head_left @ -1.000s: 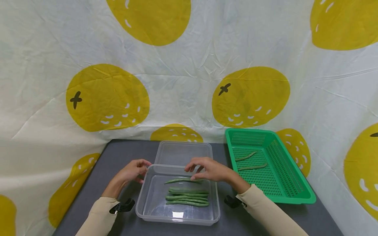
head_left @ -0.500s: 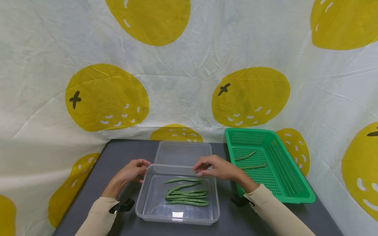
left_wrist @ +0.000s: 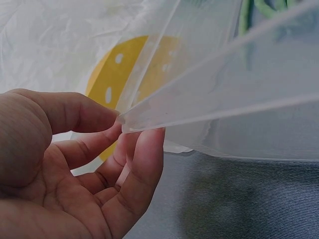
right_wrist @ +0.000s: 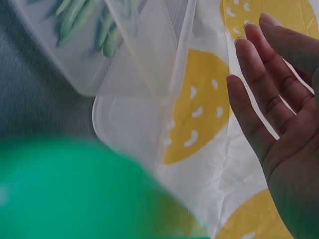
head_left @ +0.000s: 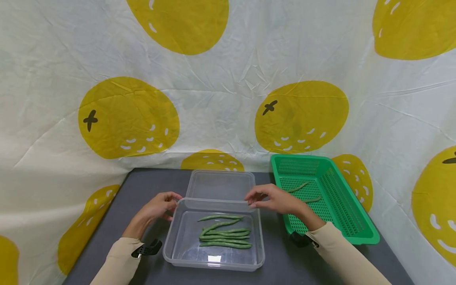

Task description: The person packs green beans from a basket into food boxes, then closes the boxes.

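Note:
Several green beans [head_left: 224, 233] lie in a clear plastic food container [head_left: 213, 261], most of them side by side, one apart towards the back. My left hand [head_left: 161, 206] is at the container's back left corner. In the left wrist view the thumb [left_wrist: 82, 113] and fingers of that hand pinch the rim. Over the back right corner hovers my right hand [head_left: 272, 200], holding nothing. Its fingers [right_wrist: 254, 69] are loosely extended in the right wrist view, to one side of the container.
A green perforated basket [head_left: 356, 238] stands at the right with two beans [head_left: 313, 199] in it, partly hidden by the right hand. Behind the container lies a clear plastic lid [head_left: 221, 184]. A patterned cloth [head_left: 221, 122] hangs behind the dark table [head_left: 156, 180].
My right hand has let go of a bean, which now lies across the others in the container, and has moved right towards the basket. The left hand stays at the corner.

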`<state>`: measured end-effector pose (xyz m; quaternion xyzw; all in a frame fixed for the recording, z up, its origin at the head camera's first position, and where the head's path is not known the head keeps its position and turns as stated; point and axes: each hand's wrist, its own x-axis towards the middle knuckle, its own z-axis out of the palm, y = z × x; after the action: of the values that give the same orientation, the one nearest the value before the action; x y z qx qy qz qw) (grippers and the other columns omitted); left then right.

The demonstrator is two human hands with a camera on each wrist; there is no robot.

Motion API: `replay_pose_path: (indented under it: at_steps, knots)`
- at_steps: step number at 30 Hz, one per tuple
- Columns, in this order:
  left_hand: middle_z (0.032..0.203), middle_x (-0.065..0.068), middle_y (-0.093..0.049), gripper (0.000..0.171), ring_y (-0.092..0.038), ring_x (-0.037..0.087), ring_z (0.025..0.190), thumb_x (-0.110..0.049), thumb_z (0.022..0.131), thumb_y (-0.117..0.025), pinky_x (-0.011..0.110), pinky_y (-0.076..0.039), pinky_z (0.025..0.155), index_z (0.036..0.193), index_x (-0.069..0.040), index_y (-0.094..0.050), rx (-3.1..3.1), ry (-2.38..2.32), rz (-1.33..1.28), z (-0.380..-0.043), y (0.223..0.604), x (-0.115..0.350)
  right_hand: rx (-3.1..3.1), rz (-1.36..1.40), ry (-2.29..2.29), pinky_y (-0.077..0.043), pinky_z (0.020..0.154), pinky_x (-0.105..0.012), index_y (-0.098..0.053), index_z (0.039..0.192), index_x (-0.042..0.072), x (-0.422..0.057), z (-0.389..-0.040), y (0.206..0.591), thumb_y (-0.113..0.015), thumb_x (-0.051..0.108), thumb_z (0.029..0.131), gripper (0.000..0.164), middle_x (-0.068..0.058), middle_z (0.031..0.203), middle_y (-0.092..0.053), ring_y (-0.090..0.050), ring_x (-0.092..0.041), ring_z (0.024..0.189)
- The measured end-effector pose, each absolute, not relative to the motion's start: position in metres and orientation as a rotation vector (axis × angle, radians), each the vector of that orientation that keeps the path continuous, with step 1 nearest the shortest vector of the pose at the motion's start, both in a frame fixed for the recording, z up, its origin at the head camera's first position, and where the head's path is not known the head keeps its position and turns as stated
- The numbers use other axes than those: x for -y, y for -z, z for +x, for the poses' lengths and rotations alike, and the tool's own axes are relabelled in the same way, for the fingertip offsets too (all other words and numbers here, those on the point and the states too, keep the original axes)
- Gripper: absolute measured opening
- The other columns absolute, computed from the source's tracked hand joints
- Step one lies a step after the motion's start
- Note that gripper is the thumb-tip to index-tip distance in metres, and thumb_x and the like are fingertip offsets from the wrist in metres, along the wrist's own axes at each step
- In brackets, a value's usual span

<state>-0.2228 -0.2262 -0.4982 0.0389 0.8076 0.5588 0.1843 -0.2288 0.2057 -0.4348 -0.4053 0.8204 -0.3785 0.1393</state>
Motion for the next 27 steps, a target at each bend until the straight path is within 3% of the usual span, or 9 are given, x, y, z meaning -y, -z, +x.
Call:
replay_pose_path:
  at_steps: [8, 18, 27]
  knots:
    - [0.108, 0.025, -0.063, 0.033, -0.066, 0.028, 0.086, -0.006, 0.101, -0.051, 0.039, -0.059, 0.062, 0.131, 0.007, -0.057, -2.269, -1.582, 0.109, -0.225, 0.497, 0.227, -2.369, -1.135, 1.162, -0.057, 0.087, -0.038, -0.069, 0.124, 0.021, -0.228, -0.234, 0.429, -0.066, 0.018, 0.099, 0.025, 0.003, 0.113, -0.071, -0.068, -0.015, 0.102]
    - [0.109, 0.025, -0.064, 0.034, -0.066, 0.033, 0.090, -0.009, 0.101, -0.053, 0.039, -0.059, 0.062, 0.131, 0.007, -0.057, -2.257, -1.585, 0.110, -0.225, 0.495, 0.228, -2.461, -0.999, 1.112, -0.056, 0.087, -0.035, -0.070, 0.121, 0.024, -0.259, -0.243, 0.424, -0.066, 0.022, 0.099, 0.023, 0.006, 0.112, -0.071, -0.067, -0.015, 0.103]
    - [0.111, 0.027, -0.063, 0.032, -0.066, 0.033, 0.090, -0.007, 0.101, -0.052, 0.038, -0.060, 0.064, 0.129, 0.006, -0.058, -2.248, -1.596, 0.081, -0.227, 0.495, 0.229, -2.481, -0.943, 1.147, -0.057, 0.085, -0.031, -0.071, 0.120, 0.017, -0.287, -0.256, 0.428, -0.066, 0.015, 0.099, 0.022, -0.003, 0.112, -0.072, -0.068, -0.020, 0.102]
